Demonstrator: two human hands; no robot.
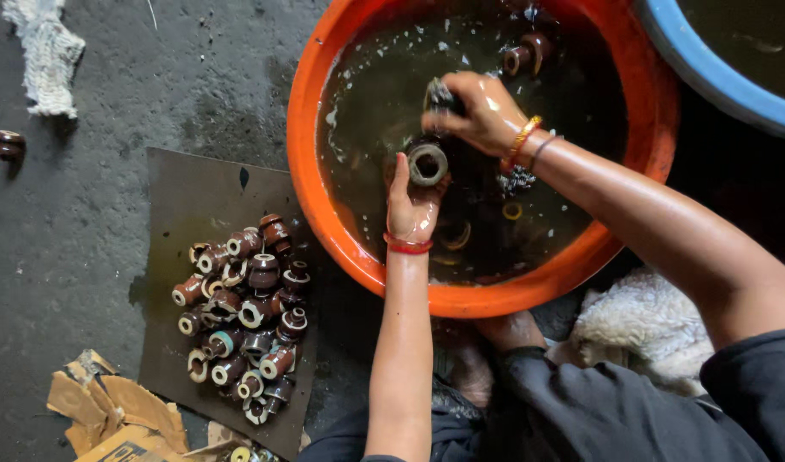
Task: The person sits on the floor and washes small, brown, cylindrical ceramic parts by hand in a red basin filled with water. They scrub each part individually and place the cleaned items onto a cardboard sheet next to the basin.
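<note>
Insulator (427, 163) sits clasped in the left hand (412, 205) over the orange tub (341, 51); the right hand (482, 111), pinching a scrubber (438, 92), should work every groove.

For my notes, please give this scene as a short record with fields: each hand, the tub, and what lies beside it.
left hand: holds a brown insulator over the water
right hand: grips a dark scrubber above the insulator
tub: orange, filled with murky water, more insulators inside
pile: brown insulators on a dark sheet, left of the tub
blue tub: at upper right, partly in view
floor: grey, wet
</note>
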